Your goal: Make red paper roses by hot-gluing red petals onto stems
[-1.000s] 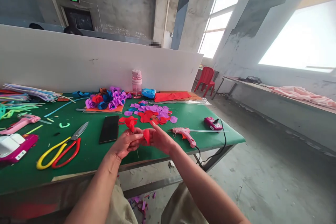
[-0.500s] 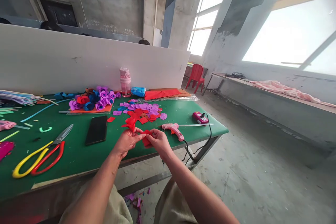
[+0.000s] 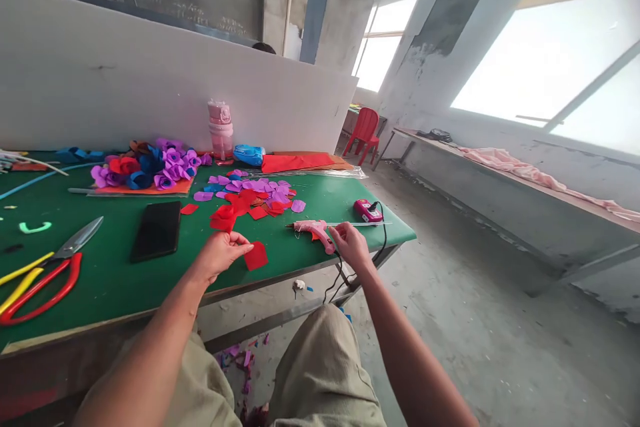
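Note:
My left hand (image 3: pixel 220 255) is closed over the table's front edge. Its thumb and fingers pinch a flat red paper petal (image 3: pixel 257 256), and a red paper flower (image 3: pixel 223 218) rises above the same hand. To the right, the curled fingers of my right hand (image 3: pixel 351 244) are at the rear of a pink hot glue gun (image 3: pixel 311 227), closing on its handle; some fingertips are hidden. The gun lies on the table, its nozzle pointing left and a clear glue stick (image 3: pixel 367 223) sticking out behind. Loose purple petals (image 3: pixel 267 188) and red petals (image 3: pixel 244 201) lie beyond my hands.
On the green table (image 3: pixel 210 280) lie scissors (image 3: pixel 55 267), a black phone (image 3: pixel 157 231) and finished paper flowers (image 3: pixel 150 167). A pink bottle (image 3: pixel 221 133) stands by the white partition (image 3: pixel 150 80). A pink plug box (image 3: pixel 368 211) with a black cable sits near the right corner.
My right hand has let go of the red paper and moved right to the glue gun. My left hand keeps the petal and flower. The view has shifted right and down.

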`<state>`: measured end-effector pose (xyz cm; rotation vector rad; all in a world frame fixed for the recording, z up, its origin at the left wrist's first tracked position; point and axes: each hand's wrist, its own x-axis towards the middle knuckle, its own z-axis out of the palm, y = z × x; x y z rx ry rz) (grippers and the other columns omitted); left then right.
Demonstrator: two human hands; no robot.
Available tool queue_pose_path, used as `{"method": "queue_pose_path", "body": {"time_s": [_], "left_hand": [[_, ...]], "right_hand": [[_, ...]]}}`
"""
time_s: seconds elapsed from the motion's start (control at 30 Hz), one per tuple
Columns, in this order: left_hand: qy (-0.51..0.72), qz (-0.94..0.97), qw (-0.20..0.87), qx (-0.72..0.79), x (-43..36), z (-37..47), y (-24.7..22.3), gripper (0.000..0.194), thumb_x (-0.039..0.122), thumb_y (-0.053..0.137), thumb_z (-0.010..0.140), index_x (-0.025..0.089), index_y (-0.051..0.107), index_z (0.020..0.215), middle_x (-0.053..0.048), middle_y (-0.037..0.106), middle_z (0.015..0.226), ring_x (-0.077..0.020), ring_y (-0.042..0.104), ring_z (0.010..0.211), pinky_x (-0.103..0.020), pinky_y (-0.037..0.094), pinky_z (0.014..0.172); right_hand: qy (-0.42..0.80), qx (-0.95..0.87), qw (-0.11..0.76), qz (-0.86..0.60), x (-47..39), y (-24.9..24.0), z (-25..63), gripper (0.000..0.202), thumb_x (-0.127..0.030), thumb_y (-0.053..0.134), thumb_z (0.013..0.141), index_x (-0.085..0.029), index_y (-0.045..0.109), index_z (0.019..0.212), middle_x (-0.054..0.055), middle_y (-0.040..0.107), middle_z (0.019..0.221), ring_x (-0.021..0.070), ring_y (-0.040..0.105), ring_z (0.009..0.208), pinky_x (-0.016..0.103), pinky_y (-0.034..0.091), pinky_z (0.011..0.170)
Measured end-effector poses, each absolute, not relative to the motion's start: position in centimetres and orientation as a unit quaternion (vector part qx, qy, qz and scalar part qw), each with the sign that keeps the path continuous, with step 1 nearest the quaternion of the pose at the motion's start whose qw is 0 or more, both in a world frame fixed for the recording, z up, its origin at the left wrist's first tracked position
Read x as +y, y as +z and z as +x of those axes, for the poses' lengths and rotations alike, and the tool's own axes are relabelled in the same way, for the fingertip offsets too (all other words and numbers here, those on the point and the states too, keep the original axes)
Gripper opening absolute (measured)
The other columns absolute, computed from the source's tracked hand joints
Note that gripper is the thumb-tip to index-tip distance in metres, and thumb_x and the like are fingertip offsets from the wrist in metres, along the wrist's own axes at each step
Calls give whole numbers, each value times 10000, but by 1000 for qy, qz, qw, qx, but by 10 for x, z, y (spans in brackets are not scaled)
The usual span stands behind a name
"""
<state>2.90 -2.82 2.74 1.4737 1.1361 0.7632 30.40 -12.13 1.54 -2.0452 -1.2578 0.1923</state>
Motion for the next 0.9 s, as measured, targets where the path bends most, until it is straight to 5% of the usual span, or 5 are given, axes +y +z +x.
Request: {"method": "queue_pose_path", "body": {"time_s": [0.13,0.33,0.5,0.63,0.9], "left_hand": [[249,629,563,476,-34,26,43,286,416,736,531,176,591,588,64,404,452,-42,211,357,-196,106,339],[138,705,482,501,-33,22,42,216,372,649,635,166,582,627,100,280,406,-45,205,327,-200,126,336],[161,715,411,543,-29,22,32,152,296,585,690,164,578,616,87,325,377,-62,279,325,-209,187,371],[179,729,371,546,-23,24,23,142,259,601,686,154,607,590,59,414,417,-78,369,395,-212,256,421],[147,782,251,552,-22,26,15,123,212,587,689,173,677,614,-23,617,563,-139,550,552,-229,339,512]], "right_hand": [[193,-539,223,-789,-108,15,316,227,-424,551,743,-197,541,743,-2,649,613,158,571,612,238,351,535],[268,-558,186,-763,-100,25,312,210,-306,575,707,-183,492,558,-23,546,456,114,470,455,229,275,440],[466,-424,391,-671,-121,25,299,303,-452,656,702,-179,543,772,3,631,663,119,550,544,249,463,539],[564,-341,538,-525,-144,15,277,311,-345,748,677,-180,572,874,-16,611,723,87,572,620,210,513,635],[693,-248,534,-416,-151,7,241,318,-464,662,741,-171,604,852,-2,577,682,62,436,455,192,448,421]]}}
